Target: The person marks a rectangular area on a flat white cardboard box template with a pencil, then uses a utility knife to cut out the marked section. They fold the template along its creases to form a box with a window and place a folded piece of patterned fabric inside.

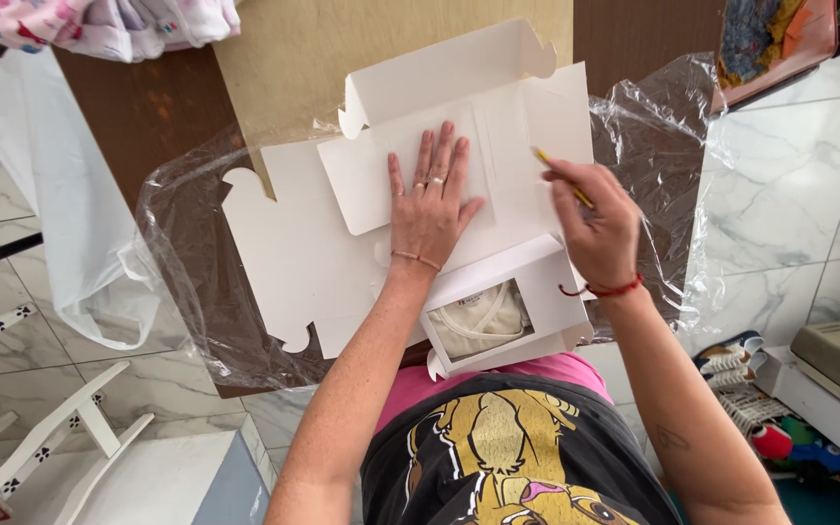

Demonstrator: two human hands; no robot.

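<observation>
Left hand (430,209): lies flat, palm down, fingers spread and released, gripping nothing; it presses on the white cardboard sheet (401,175) that rests on the unfolded box.
Right hand (597,228): fingers clenched around a yellow pencil (561,177), whose tip points up and to the left, just beyond the knuckles and over the right panel of the box.
Unfolded box (289,258): a flat white cardboard blank with cut tabs and flaps, spread directly under both hands; one flap stands up beyond the left fingertips.
Window box (507,316): a folded white box with a clear opening, just below the left wrist and touching the blank's near edge; a cream garment (483,321) shows through the window.
Plastic film (658,146): a crinkled clear sheet under the blank, reaching out past the right hand and also past the left side.
Table (148,112): dark brown wood, beneath everything, beyond the fingertips.
White bag (46,185): hangs off the table edge, well apart from the left hand.
Bundle of clothes (109,24): pink and white, at the far corner, well beyond the left fingertips.
</observation>
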